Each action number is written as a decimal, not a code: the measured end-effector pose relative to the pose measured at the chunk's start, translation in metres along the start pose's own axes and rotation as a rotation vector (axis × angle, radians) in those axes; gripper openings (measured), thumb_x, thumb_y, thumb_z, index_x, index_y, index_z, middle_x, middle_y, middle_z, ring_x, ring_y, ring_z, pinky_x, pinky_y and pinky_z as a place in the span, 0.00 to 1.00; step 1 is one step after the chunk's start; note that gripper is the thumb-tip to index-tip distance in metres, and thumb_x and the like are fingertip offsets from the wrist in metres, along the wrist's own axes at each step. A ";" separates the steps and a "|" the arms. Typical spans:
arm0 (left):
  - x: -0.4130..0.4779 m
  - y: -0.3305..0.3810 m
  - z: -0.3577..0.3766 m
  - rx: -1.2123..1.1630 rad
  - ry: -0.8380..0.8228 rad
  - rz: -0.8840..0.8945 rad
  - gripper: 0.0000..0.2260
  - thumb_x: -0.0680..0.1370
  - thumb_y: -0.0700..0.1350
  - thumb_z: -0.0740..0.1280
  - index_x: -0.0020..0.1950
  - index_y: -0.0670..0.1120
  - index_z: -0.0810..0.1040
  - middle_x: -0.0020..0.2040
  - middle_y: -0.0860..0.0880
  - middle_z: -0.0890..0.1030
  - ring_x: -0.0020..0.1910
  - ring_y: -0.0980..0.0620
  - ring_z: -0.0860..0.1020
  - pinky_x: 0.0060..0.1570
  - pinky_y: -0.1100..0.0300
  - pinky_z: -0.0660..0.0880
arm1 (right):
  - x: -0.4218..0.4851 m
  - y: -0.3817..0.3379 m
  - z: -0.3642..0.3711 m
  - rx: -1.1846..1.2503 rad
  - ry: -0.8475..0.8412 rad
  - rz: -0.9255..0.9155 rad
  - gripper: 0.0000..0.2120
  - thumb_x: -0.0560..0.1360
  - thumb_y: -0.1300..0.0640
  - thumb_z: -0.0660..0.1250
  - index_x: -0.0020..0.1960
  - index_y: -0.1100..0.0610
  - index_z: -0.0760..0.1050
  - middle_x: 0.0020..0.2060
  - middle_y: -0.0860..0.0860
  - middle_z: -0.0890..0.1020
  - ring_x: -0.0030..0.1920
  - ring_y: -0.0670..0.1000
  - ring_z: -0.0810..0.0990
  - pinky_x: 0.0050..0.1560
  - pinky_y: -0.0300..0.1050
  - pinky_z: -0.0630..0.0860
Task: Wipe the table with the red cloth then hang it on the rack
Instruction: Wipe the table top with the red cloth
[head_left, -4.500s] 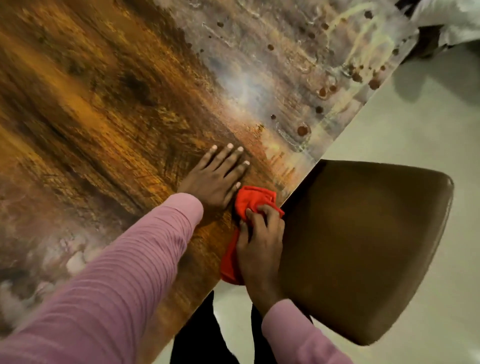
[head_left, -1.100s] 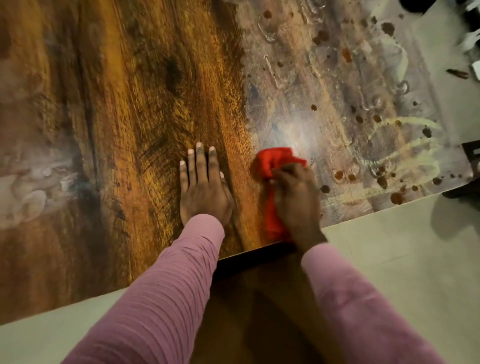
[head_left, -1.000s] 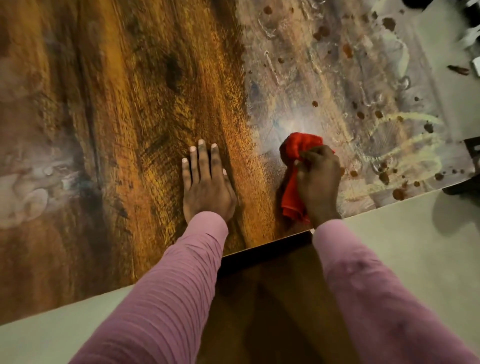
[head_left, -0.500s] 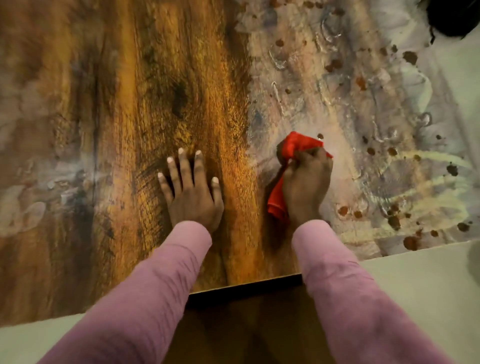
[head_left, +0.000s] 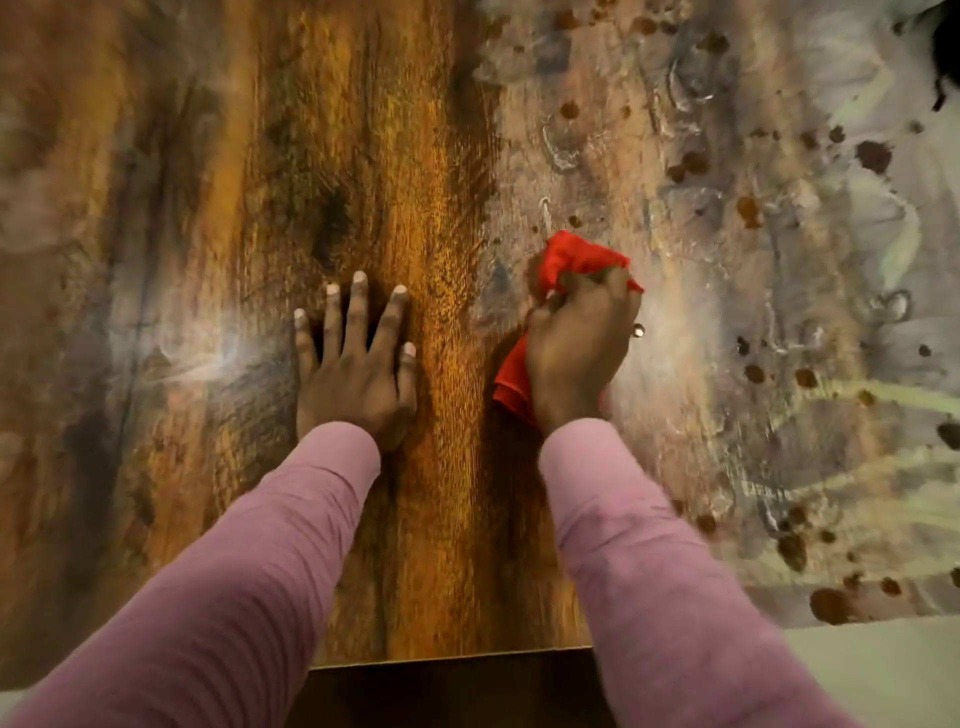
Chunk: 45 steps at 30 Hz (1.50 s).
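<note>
The table (head_left: 208, 208) fills the frame: glossy wood grain, amber at centre, grey and smeared at right, with brown spots (head_left: 872, 156). Ribbed pink sleeves (head_left: 234, 597) enter from the bottom. The left hand (head_left: 353, 364) lies flat at centre, fingers straight and spread. Just right of it, the right hand (head_left: 576, 353) is fisted around the bunched red cloth (head_left: 571, 257), pressing it to the table; soft folds poke out above the knuckles and beside the wrist. A glint by the knuckles may be a ring. Both hands sit farther from the near edge than half a second ago.
</note>
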<state>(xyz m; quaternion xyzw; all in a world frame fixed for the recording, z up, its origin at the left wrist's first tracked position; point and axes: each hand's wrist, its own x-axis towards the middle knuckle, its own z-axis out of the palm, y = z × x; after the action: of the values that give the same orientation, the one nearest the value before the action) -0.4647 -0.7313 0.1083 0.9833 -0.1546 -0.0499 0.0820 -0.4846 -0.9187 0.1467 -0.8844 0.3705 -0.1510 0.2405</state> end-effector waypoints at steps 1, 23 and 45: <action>-0.001 0.000 0.000 0.000 -0.006 -0.002 0.26 0.80 0.56 0.45 0.78 0.57 0.48 0.79 0.48 0.47 0.78 0.45 0.45 0.73 0.42 0.39 | -0.010 -0.010 0.006 0.023 -0.025 -0.033 0.11 0.68 0.59 0.68 0.49 0.58 0.80 0.54 0.55 0.75 0.55 0.59 0.72 0.55 0.54 0.74; -0.005 0.002 -0.008 -0.042 -0.031 0.004 0.27 0.79 0.56 0.43 0.77 0.55 0.41 0.78 0.47 0.41 0.77 0.46 0.40 0.74 0.46 0.38 | 0.024 -0.028 0.031 -0.032 -0.235 -0.501 0.10 0.75 0.58 0.65 0.54 0.55 0.81 0.54 0.53 0.77 0.56 0.57 0.72 0.55 0.50 0.74; 0.167 0.050 -0.006 -0.242 0.269 -0.052 0.25 0.80 0.44 0.52 0.78 0.44 0.52 0.79 0.42 0.52 0.78 0.44 0.45 0.75 0.51 0.40 | 0.128 -0.029 0.034 -0.063 0.083 -0.030 0.10 0.68 0.59 0.69 0.48 0.62 0.80 0.53 0.59 0.78 0.55 0.62 0.75 0.51 0.53 0.75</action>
<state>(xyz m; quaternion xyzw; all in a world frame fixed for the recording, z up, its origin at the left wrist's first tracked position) -0.3205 -0.8297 0.1113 0.9678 -0.1098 0.0617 0.2181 -0.3654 -0.9830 0.1451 -0.8900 0.3712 -0.1794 0.1948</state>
